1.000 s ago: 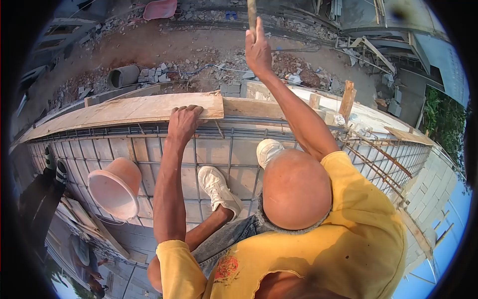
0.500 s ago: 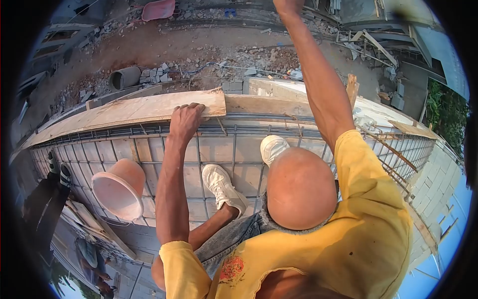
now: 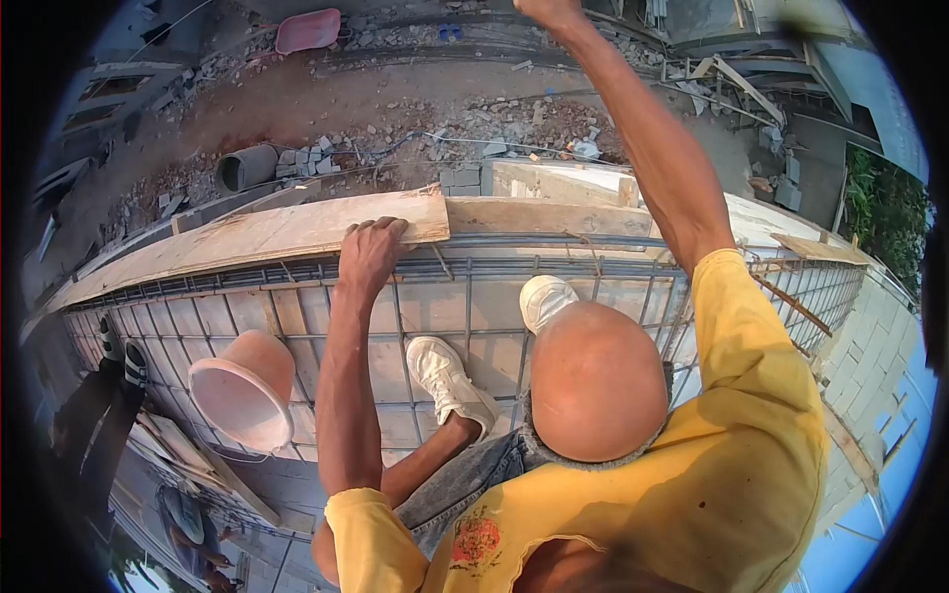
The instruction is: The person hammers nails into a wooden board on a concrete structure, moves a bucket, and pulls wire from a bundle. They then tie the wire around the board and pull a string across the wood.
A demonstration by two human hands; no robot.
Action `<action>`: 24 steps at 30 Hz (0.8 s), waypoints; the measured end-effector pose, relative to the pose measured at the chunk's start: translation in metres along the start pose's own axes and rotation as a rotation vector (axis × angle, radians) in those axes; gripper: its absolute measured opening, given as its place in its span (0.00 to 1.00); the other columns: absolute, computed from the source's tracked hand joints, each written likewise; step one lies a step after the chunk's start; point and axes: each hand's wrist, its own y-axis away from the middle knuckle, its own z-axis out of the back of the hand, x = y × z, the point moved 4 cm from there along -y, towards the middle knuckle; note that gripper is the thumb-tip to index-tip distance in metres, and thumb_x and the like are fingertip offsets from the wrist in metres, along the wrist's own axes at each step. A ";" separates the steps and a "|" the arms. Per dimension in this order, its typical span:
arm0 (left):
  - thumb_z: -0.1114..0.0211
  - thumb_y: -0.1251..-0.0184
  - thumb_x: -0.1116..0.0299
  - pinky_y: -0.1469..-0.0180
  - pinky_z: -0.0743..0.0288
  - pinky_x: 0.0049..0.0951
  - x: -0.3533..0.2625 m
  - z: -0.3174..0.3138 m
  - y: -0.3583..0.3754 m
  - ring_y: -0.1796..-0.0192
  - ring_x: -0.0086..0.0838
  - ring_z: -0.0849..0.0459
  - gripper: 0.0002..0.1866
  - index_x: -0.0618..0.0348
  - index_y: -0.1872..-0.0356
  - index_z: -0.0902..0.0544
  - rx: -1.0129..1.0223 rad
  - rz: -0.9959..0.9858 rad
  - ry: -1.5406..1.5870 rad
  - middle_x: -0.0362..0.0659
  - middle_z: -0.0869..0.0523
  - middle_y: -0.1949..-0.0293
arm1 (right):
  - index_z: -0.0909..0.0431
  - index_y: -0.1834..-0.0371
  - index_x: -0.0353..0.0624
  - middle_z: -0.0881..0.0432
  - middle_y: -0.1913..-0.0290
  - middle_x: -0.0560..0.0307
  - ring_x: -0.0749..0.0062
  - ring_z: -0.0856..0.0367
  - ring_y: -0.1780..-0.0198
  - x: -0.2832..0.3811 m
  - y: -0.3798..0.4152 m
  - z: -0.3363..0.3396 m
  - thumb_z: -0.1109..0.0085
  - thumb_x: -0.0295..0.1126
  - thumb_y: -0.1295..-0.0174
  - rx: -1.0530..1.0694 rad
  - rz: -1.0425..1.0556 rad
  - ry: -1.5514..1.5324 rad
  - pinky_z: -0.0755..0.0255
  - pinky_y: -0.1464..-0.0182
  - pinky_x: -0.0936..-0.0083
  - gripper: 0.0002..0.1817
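The left hand [image 3: 371, 253] clamps the edge of the plank [image 3: 287, 227]; the right hand [image 3: 552, 9], partly cut off, has a grip I cannot tell.

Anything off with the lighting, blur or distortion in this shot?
Head view: wide-lens distortion bows the long wooden board, with black around the round image; sun and shadow patch the yellow shirt; blurry dark smudges sit upper right and bottom centre; the right hand is cut off by the top edge.

Outdoor construction site: rebar grid [image 3: 494, 346] over formwork boards, rubble-strewn ground [image 3: 395, 94] beyond, concrete pipe [image 3: 245, 169], wheelbarrow [image 3: 308, 32], bare block wall [image 3: 870, 341].
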 end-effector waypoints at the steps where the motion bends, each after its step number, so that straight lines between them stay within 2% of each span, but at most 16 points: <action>1: 0.28 0.38 0.59 0.44 0.23 0.42 0.000 0.000 0.000 0.49 0.39 0.12 0.15 0.52 0.52 0.14 0.004 0.007 0.001 0.42 0.11 0.53 | 0.37 0.21 0.44 0.14 0.57 0.37 0.48 0.13 0.55 0.011 0.003 0.000 0.50 0.41 0.25 -0.101 0.021 -0.022 0.23 0.53 0.54 0.31; 3: 0.28 0.39 0.59 0.44 0.23 0.42 0.001 -0.003 0.003 0.48 0.40 0.13 0.17 0.53 0.50 0.14 0.027 0.011 0.007 0.43 0.11 0.52 | 0.39 0.20 0.44 0.14 0.55 0.34 0.47 0.13 0.53 0.005 0.046 -0.023 0.49 0.40 0.26 -0.187 -0.026 -0.036 0.23 0.50 0.55 0.32; 4: 0.28 0.39 0.59 0.44 0.22 0.42 0.001 -0.002 0.003 0.48 0.41 0.13 0.19 0.54 0.49 0.14 0.027 0.016 0.003 0.44 0.11 0.51 | 0.40 0.20 0.43 0.15 0.54 0.32 0.47 0.13 0.52 -0.008 0.088 -0.046 0.49 0.39 0.26 -0.116 -0.105 -0.029 0.23 0.49 0.55 0.32; 6: 0.28 0.40 0.61 0.42 0.23 0.42 0.001 -0.002 0.001 0.46 0.41 0.13 0.18 0.54 0.49 0.15 0.035 0.039 0.003 0.46 0.11 0.50 | 0.42 0.19 0.43 0.15 0.52 0.29 0.46 0.13 0.49 -0.040 0.174 -0.091 0.49 0.37 0.26 0.381 -0.289 0.074 0.23 0.47 0.57 0.33; 9: 0.28 0.40 0.63 0.43 0.22 0.43 0.005 -0.010 0.007 0.46 0.41 0.13 0.18 0.55 0.49 0.15 -0.110 -0.023 -0.049 0.45 0.11 0.51 | 0.38 0.20 0.46 0.18 0.41 0.33 0.43 0.18 0.41 -0.085 0.155 -0.115 0.48 0.41 0.26 0.836 -0.067 0.174 0.28 0.37 0.57 0.32; 10: 0.29 0.40 0.65 0.44 0.22 0.43 0.002 0.002 0.007 0.48 0.43 0.13 0.18 0.54 0.49 0.15 -0.102 -0.043 -0.048 0.46 0.11 0.51 | 0.36 0.20 0.47 0.20 0.38 0.34 0.42 0.19 0.38 -0.094 0.165 -0.141 0.48 0.42 0.27 1.010 -0.003 0.162 0.30 0.33 0.57 0.32; 11: 0.29 0.40 0.65 0.45 0.22 0.43 -0.002 0.007 0.003 0.50 0.44 0.12 0.18 0.55 0.48 0.15 -0.010 -0.009 0.010 0.46 0.11 0.52 | 0.35 0.21 0.49 0.21 0.34 0.35 0.42 0.21 0.35 -0.121 0.208 -0.118 0.48 0.43 0.27 1.177 -0.048 0.193 0.32 0.30 0.57 0.32; 12: 0.28 0.39 0.62 0.44 0.23 0.43 -0.005 -0.005 0.019 0.48 0.42 0.13 0.18 0.53 0.49 0.15 0.047 -0.004 0.028 0.44 0.11 0.51 | 0.34 0.21 0.51 0.21 0.33 0.38 0.42 0.23 0.33 -0.105 0.172 -0.099 0.47 0.45 0.27 1.131 -0.141 0.245 0.30 0.33 0.54 0.31; 14: 0.28 0.38 0.59 0.43 0.24 0.42 0.007 0.005 -0.011 0.47 0.39 0.13 0.17 0.51 0.50 0.15 -0.017 0.021 -0.008 0.42 0.11 0.51 | 0.35 0.21 0.51 0.12 0.55 0.42 0.49 0.14 0.51 -0.086 0.095 -0.070 0.50 0.50 0.24 0.545 0.181 0.254 0.23 0.48 0.55 0.32; 15: 0.28 0.38 0.59 0.43 0.24 0.42 0.005 0.002 0.000 0.47 0.39 0.13 0.17 0.51 0.50 0.15 0.011 0.028 -0.017 0.42 0.11 0.52 | 0.34 0.22 0.46 0.13 0.50 0.44 0.53 0.14 0.49 -0.042 0.059 -0.040 0.52 0.54 0.22 0.568 -0.110 0.178 0.24 0.44 0.55 0.33; 16: 0.28 0.38 0.58 0.43 0.24 0.42 0.003 -0.002 0.001 0.47 0.38 0.13 0.17 0.51 0.50 0.15 0.019 0.028 -0.023 0.41 0.11 0.52 | 0.22 0.39 0.42 0.14 0.69 0.47 0.55 0.15 0.70 -0.053 0.016 -0.039 0.52 0.51 0.23 0.267 0.079 0.170 0.23 0.64 0.57 0.25; 17: 0.28 0.38 0.58 0.43 0.24 0.42 0.002 -0.003 -0.005 0.47 0.38 0.13 0.17 0.51 0.50 0.15 0.009 0.018 -0.017 0.41 0.11 0.52 | 0.27 0.33 0.38 0.17 0.55 0.37 0.47 0.17 0.54 -0.019 -0.009 -0.013 0.55 0.51 0.22 0.040 0.160 0.069 0.25 0.53 0.56 0.28; 20: 0.29 0.37 0.58 0.42 0.25 0.42 0.002 -0.001 0.000 0.46 0.38 0.13 0.16 0.51 0.50 0.15 0.030 0.028 -0.019 0.41 0.11 0.51 | 0.32 0.28 0.43 0.19 0.49 0.34 0.43 0.19 0.47 0.007 0.018 -0.006 0.54 0.49 0.22 -0.254 0.102 0.000 0.27 0.46 0.53 0.28; 22: 0.29 0.37 0.59 0.42 0.24 0.42 0.003 -0.002 0.003 0.46 0.38 0.13 0.17 0.51 0.49 0.15 0.041 0.035 -0.015 0.40 0.11 0.51 | 0.34 0.25 0.47 0.20 0.45 0.32 0.41 0.21 0.43 -0.022 0.102 -0.052 0.53 0.48 0.23 -0.111 -0.080 0.028 0.28 0.41 0.52 0.28; 23: 0.29 0.37 0.59 0.42 0.24 0.42 0.003 0.000 -0.001 0.46 0.38 0.13 0.17 0.51 0.49 0.15 0.034 0.028 -0.020 0.40 0.11 0.50 | 0.36 0.23 0.48 0.20 0.43 0.31 0.39 0.21 0.41 -0.050 0.158 -0.084 0.53 0.47 0.23 0.175 -0.207 0.102 0.29 0.39 0.51 0.29; 24: 0.29 0.37 0.60 0.42 0.24 0.42 -0.002 -0.003 -0.001 0.46 0.39 0.13 0.17 0.52 0.48 0.15 0.001 0.007 -0.020 0.42 0.11 0.50 | 0.37 0.22 0.50 0.21 0.40 0.30 0.38 0.22 0.39 -0.081 0.219 -0.113 0.53 0.47 0.23 0.597 -0.263 0.236 0.29 0.36 0.50 0.29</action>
